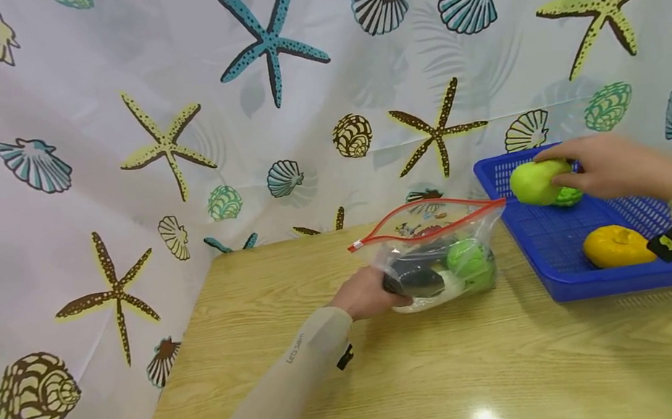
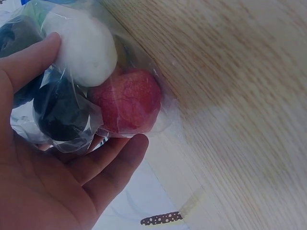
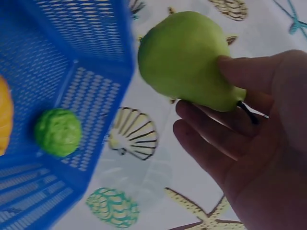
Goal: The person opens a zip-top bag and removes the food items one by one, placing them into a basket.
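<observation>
A clear zip bag (image 1: 486, 233) with a red zipper stands on the table, its mouth gaping. My left hand (image 1: 367, 292) grips its left side, thumb on the near face and fingers under the plastic. Inside are a dark eggplant-like item (image 1: 416, 279), a round green vegetable (image 1: 470, 261), a white item (image 2: 84, 50) and a wrinkled red one (image 2: 129, 103). My right hand (image 1: 613, 167) holds a green pear (image 3: 187, 60) by its narrow stem end, above the left part of the blue basket (image 1: 618, 283).
In the basket lie a yellow pumpkin-like vegetable (image 1: 617, 245) and a bumpy green fruit (image 3: 58, 132). The basket is on the wooden table (image 1: 269, 286), right of the bag. A shell-and-starfish patterned sheet (image 1: 311, 133) hangs behind and to the left.
</observation>
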The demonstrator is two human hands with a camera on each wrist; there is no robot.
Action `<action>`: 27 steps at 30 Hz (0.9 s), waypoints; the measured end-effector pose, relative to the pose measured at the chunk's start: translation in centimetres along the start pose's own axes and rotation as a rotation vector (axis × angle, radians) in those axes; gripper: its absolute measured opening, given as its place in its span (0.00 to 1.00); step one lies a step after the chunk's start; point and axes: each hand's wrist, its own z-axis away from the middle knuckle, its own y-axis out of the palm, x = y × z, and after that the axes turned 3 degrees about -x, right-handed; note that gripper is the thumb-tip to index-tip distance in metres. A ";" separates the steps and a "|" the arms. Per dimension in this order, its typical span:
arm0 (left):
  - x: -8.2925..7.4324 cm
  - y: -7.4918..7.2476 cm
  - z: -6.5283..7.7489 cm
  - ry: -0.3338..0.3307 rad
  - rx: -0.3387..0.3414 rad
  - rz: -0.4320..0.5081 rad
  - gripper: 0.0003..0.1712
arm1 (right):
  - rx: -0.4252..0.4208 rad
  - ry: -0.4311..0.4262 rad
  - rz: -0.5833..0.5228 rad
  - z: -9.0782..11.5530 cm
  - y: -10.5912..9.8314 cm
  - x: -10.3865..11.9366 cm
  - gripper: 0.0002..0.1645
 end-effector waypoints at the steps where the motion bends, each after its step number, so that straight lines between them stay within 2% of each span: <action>1: 0.0 0.0 0.0 -0.008 0.001 -0.001 0.58 | 0.021 -0.001 0.002 0.2 0.6 -0.4 0.25; 8: -0.1 0.1 -0.1 -0.031 0.001 -0.007 0.62 | 0.185 -0.021 -0.030 1.3 4.0 -2.3 0.21; 12: -0.1 0.2 -0.2 -0.037 0.005 -0.008 0.63 | 0.250 -0.003 -0.062 1.7 4.8 -2.5 0.20; 16: -0.1 0.3 -0.3 -0.032 -0.003 -0.019 0.61 | 0.277 -0.014 -0.051 1.4 4.8 -2.4 0.19; 18: -0.1 0.4 -0.4 -0.030 -0.011 -0.028 0.60 | 0.265 -0.020 -0.041 1.0 4.4 -1.9 0.19; 21: -0.2 0.4 -0.5 -0.033 -0.014 -0.032 0.59 | 0.203 -0.018 -0.038 0.3 3.4 -0.3 0.18; 24: -0.2 0.4 -0.6 -0.041 -0.010 -0.027 0.59 | 0.102 -0.042 -0.054 -0.6 1.6 2.1 0.17; 27: -0.2 0.4 -0.6 -0.049 -0.004 -0.012 0.57 | -0.012 -0.111 -0.058 -1.6 0.1 4.6 0.15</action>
